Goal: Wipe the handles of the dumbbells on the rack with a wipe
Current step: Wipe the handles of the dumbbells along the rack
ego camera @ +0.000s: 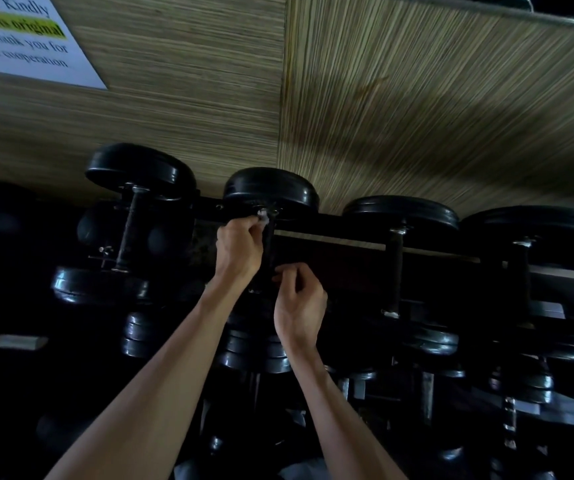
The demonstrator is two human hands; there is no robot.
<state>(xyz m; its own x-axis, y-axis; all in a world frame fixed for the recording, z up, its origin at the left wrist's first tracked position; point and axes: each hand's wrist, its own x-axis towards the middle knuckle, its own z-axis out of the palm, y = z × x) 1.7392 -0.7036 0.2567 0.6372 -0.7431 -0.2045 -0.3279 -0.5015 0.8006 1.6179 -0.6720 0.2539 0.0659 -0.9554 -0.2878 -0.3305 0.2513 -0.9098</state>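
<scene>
Black dumbbells lie in a row on the top tier of a dark rack (pixel 348 247). My left hand (pixel 239 247) pinches a small white wipe (pixel 264 215) against the far end of the handle (pixel 267 251) of the second dumbbell (pixel 271 190) from the left, just under its far plate. My right hand (pixel 299 301) curls its fingers around the near end of the same handle. Most of the wipe is hidden by my left fingers.
More dumbbells sit on either side: one to the left (pixel 140 174), two to the right (pixel 401 216) (pixel 528 225). Lower tiers hold several smaller dark dumbbells (pixel 254 355). A wood-grain wall (pixel 417 116) rises behind the rack, with a white printed notice (pixel 19 32) at upper left.
</scene>
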